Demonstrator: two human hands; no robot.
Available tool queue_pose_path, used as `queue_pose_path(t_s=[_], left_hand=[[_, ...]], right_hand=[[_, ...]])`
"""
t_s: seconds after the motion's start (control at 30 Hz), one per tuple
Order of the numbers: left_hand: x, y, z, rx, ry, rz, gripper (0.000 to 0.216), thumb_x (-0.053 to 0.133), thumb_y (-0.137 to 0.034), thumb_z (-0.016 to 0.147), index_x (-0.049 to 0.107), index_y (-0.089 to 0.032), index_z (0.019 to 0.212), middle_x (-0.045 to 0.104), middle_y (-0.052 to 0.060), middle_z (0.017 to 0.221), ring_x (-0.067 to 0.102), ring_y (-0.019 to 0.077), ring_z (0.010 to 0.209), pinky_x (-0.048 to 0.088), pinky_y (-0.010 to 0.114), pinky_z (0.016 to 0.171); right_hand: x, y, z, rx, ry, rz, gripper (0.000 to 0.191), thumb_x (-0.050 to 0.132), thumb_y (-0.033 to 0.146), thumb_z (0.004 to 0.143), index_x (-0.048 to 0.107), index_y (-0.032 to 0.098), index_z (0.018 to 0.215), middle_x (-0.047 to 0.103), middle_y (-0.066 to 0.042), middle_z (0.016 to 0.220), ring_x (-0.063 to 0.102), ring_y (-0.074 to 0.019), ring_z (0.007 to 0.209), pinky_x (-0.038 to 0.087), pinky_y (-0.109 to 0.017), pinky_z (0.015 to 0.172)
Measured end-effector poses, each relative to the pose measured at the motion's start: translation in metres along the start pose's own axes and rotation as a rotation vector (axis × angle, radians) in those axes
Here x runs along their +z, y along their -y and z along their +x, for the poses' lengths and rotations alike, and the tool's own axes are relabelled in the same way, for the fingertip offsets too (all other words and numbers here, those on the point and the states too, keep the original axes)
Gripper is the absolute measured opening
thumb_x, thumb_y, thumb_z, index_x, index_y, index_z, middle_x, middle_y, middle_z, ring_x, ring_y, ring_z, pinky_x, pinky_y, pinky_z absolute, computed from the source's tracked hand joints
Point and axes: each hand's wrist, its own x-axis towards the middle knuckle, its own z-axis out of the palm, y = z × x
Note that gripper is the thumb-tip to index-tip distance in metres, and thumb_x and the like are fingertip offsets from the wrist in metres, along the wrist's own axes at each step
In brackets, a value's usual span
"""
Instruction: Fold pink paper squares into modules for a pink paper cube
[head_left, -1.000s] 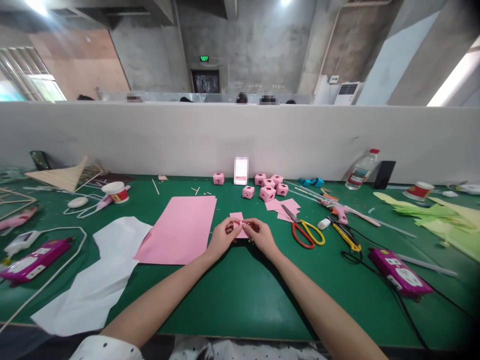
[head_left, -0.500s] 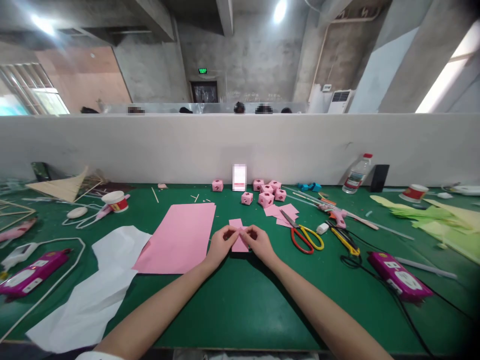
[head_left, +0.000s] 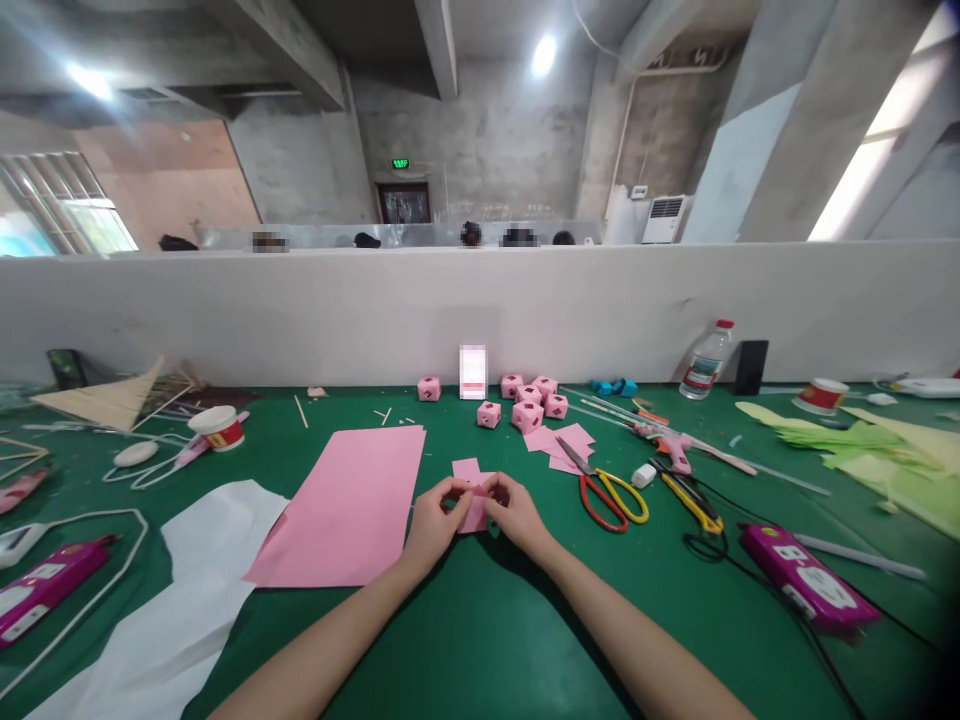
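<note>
Both my hands pinch a small folded piece of pink paper above the green table. My left hand grips its left side, and my right hand its right side, thumbs facing each other. A flap of the paper stands out beyond my fingertips, whose exact hold is partly hidden. Left of my hands lies a large pink sheet. Beyond them stand several pink folded paper cubes with dark openings. Small pink paper pieces lie to the right, under the tip of red-and-yellow-handled scissors.
A lit phone leans on the white partition. At right are a pink glue gun, a yellow cutter, a purple packet and a bottle. White paper and a paper cup are at left.
The view has tilted up slightly, so the table sits lower in it. My fingers have shifted a little on the pink paper, which now looks more turned; both hands still hold it.
</note>
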Motion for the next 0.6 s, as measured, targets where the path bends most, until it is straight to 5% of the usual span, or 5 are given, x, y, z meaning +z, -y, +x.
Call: queue_pose_path(t_s=[0.23,0.6], left_hand=[[-0.0018,-0.0008,0.0020,-0.027,0.007,-0.042,0.020,0.059,-0.035,0.085,0.069,-0.019,0.090,0.073,0.005,0.093,0.066,0.0209,0.089,0.050,0.030,0.077],[-0.0018,0.0053,0.0064,-0.139,-0.001,-0.191,0.019,0.062,-0.029,0.078,0.068,-0.016,0.091,0.072,0.008,0.092,0.067,0.0216,0.086,0.053,0.030,0.071]], right_hand=[[-0.0034,0.0003,0.0007,0.037,0.026,0.107,0.014,0.060,0.022,0.066,0.060,0.019,0.080,0.061,0.001,0.069,0.056,-0.0128,0.059,0.044,-0.024,0.055],[-0.0052,0.0026,0.0008,0.073,-0.080,0.164,0.037,0.075,0.049,0.068,0.067,0.018,0.085,0.068,-0.003,0.070,0.062,-0.0168,0.062,0.048,-0.028,0.057]])
